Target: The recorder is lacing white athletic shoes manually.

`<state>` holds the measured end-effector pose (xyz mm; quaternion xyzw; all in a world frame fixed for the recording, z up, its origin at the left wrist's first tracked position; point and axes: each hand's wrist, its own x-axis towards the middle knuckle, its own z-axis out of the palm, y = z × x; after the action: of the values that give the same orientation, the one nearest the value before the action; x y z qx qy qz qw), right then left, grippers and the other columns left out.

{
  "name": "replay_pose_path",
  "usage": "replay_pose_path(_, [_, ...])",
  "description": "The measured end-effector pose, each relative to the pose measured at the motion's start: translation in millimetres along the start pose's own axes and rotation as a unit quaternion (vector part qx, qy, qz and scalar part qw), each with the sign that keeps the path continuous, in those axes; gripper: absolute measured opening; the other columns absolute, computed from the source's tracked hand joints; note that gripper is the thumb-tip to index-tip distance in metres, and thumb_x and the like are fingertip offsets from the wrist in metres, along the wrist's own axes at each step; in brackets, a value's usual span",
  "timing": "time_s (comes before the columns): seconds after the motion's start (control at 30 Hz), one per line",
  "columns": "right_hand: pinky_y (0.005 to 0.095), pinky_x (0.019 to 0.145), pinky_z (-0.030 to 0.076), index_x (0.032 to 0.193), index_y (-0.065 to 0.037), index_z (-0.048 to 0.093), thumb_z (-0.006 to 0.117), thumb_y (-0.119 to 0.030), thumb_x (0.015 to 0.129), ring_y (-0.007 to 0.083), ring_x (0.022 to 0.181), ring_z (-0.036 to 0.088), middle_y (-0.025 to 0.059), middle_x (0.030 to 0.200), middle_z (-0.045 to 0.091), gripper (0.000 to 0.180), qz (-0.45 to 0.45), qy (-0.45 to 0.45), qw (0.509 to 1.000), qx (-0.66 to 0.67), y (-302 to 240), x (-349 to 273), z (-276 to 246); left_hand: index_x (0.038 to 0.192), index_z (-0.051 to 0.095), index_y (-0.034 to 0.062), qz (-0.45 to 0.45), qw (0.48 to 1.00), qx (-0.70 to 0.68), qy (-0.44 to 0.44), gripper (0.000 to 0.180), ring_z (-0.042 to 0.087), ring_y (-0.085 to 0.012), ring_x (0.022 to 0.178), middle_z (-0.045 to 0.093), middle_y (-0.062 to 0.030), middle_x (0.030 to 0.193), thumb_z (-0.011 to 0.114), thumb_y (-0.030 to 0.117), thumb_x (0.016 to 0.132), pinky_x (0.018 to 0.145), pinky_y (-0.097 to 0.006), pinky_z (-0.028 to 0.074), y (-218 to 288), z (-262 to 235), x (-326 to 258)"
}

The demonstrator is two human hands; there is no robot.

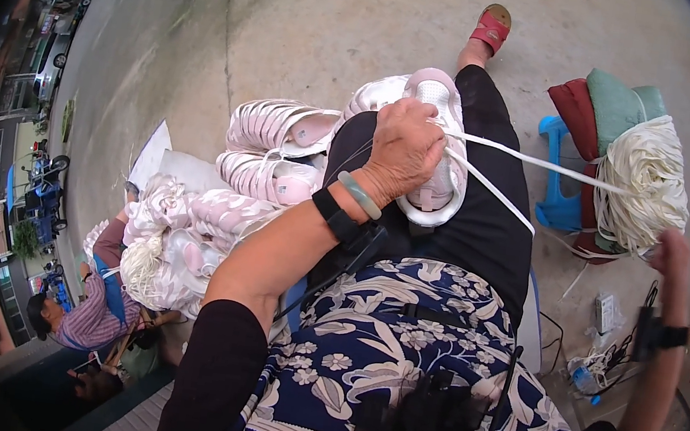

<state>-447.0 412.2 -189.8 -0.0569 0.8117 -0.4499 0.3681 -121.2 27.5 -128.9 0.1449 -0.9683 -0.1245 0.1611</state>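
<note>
Seemingly lacing: left hand (408, 144) grips shoe (438, 184), right hand (672, 254), hold unclear, well right of shoe; next pull likely needs untangled laces (535, 159).

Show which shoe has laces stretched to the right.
The shoe under the left hand; the other shoes, farther left, show none stretched that way.

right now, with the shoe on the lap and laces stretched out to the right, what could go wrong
The shoe sits on the black trousers under the left hand, so it might slide if that hand eases. One white lace stretches across to the bundle of white laces, where it could snag or tangle. The left forearm is near more pink-and-white shoes and might nudge one.
</note>
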Motion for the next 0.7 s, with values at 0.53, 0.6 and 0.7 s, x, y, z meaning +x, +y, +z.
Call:
replay_pose_path(0.53, [0.0177, 0.050, 0.040, 0.079, -0.007, 0.059, 0.059, -0.015, 0.084, 0.0036, 0.055, 0.049, -0.0031, 0.067, 0.055, 0.010, -0.015, -0.256, 0.950, 0.179, -122.1, -29.2, 305.8, 0.073, 0.065, 0.0064, -0.045, 0.996, -0.072, 0.002, 0.013, 0.042, -0.0365, 0.112, 0.054, -0.0130, 0.114, 0.060, 0.015, 0.065, 0.093, -0.052, 0.028, -16.9, 34.5, -6.7])
replay_pose_path(0.6, [0.0188, 0.049, 0.041, 0.077, -0.006, 0.059, 0.057, -0.011, 0.082, 0.0050, 0.054, 0.050, -0.0015, 0.066, 0.055, 0.007, -0.019, -0.242, 0.946, 0.213, -121.1, -27.5, 317.3, 0.076, 0.064, 0.0076, -0.060, 0.996, -0.058, -0.030, 0.014, 0.040, -0.0363, 0.115, 0.051, -0.0132, 0.119, 0.062, 0.015, 0.064, 0.097, -0.054, 0.024, -15.4, 32.8, -7.9])
replay_pose_path(0.7, [0.0202, 0.048, 0.042, 0.078, -0.004, 0.058, 0.056, -0.007, 0.082, 0.0068, 0.054, 0.052, 0.0015, 0.067, 0.057, 0.006, -0.029, -0.237, 0.933, 0.269, -117.6, -22.8, 327.3, 0.077, 0.064, 0.0076, -0.072, 0.994, -0.073, -0.035, 0.016, 0.038, -0.0360, 0.117, 0.050, -0.0134, 0.120, 0.063, 0.016, 0.063, 0.099, -0.054, 0.021, -16.5, 35.5, -11.2])
